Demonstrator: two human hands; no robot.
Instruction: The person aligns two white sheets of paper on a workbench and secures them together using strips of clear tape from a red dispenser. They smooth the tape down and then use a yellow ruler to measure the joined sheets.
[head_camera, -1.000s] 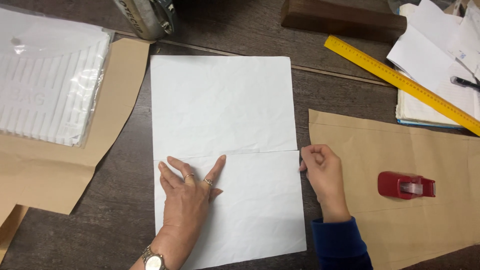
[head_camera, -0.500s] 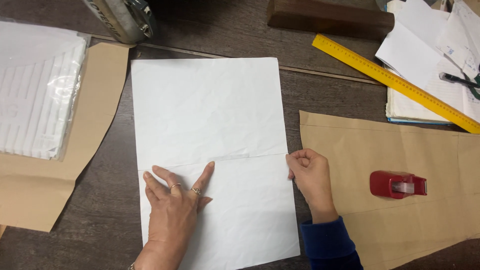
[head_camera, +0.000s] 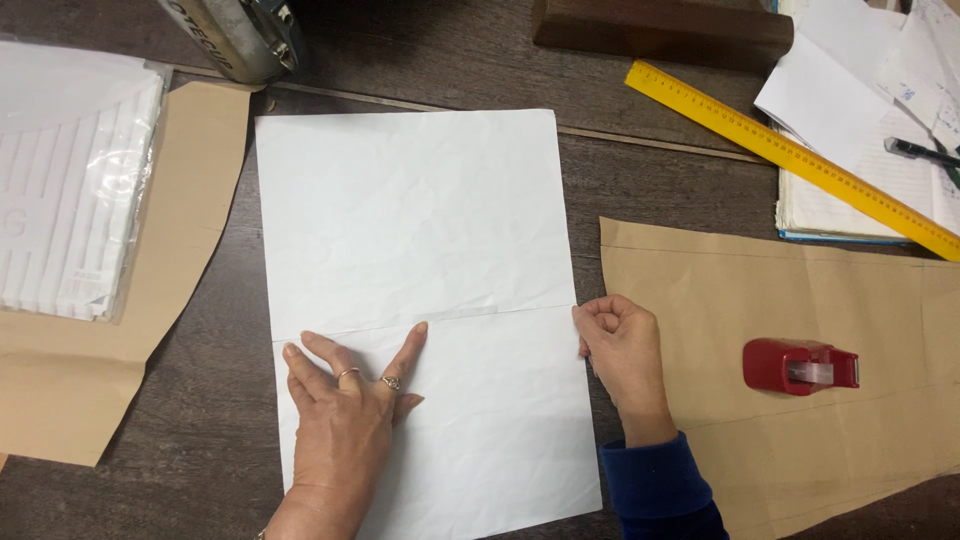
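A large white paper sheet (head_camera: 420, 230) lies flat on the dark wooden table, with a seam across its middle where two sheets meet. My left hand (head_camera: 345, 415) rests flat on the lower half, fingers spread, just below the seam. My right hand (head_camera: 620, 350) is curled at the sheet's right edge, its fingertips pinching the paper where the seam ends.
A red tape dispenser (head_camera: 800, 365) sits on brown kraft paper (head_camera: 800, 300) to the right. A yellow ruler (head_camera: 790, 155) lies across stacked papers (head_camera: 860, 190) at the back right. A plastic-wrapped white packet (head_camera: 70, 210) rests on more brown paper (head_camera: 180, 260) at the left. A wooden block (head_camera: 660, 30) stands behind.
Both hands hold much the same pose on the sheet. Only the camera view has shifted a little, so everything sits slightly further left in the frame.
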